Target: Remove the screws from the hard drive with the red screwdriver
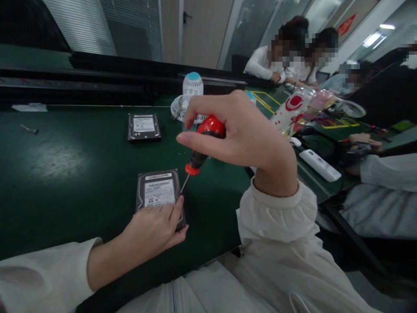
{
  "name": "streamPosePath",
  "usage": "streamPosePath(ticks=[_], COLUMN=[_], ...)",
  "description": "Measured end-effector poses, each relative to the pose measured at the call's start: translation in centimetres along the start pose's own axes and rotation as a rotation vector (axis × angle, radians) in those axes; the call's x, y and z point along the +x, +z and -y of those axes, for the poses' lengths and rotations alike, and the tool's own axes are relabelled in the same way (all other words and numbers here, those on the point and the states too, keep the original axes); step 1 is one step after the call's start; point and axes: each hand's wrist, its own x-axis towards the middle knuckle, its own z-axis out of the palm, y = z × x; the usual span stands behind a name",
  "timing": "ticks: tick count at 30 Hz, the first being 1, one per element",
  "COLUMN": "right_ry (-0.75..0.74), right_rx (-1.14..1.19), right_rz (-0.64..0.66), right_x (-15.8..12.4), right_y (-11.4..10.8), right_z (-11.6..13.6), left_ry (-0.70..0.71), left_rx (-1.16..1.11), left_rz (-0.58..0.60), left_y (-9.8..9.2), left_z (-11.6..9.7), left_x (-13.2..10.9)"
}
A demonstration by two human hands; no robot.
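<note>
A hard drive [159, 188] with a white label lies flat on the green table. My left hand [156, 226] rests over its near part, fingers gripping it near the right edge and hiding the lower label. In my right hand [228, 130] is a screwdriver [198, 158] with a red and black handle, held tilted. Its shaft slants down to the drive's right edge, and the tip is close beside my left index finger; whether it sits in a screw cannot be made out. A second hard drive [144, 126] lies farther back on the table.
White perforated containers with blue tops [193, 84] stand behind my right hand. At the right are a plastic bottle with red print [291, 108] and a white elongated device [319, 165]. Co-workers [263, 63] sit at the far right, and another person's hand [365, 142] is at the right.
</note>
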Motion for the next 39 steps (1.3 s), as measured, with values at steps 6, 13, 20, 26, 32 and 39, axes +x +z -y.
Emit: streamPosePath(ticks=[6, 13, 20, 26, 32, 39], right_ry=[-0.048, -0.058, -0.065, -0.012, -0.073, -0.131], right_rx=[0.060, 0.167, 0.099, 0.070, 0.143, 0.145], right_rz=[0.000, 0.025, 0.022, 0.004, 0.048, 0.124], right_x=[-0.2, -0.1, -0.1, 0.2, 0.2, 0.1], right_y=[0.1, 0.1, 0.1, 0.3, 0.1, -0.2], right_z=[0.3, 0.2, 0.4, -0.2, -0.7, -0.5], left_ry=[-0.010, -0.011, -0.016, -0.020, -0.017, -0.017], left_rx=[0.015, 0.038, 0.020, 0.002, -0.010, -0.001], left_rz=[0.026, 0.032, 0.025, 0.029, 0.010, 0.000], left_y=[0.0, 0.0, -0.2, -0.1, -0.1, -0.2], left_z=[0.0, 0.0, 0.0, 0.0, 0.1, 0.0], left_x=[-0.1, -0.1, 0.0, 0.1, 0.0, 0.1])
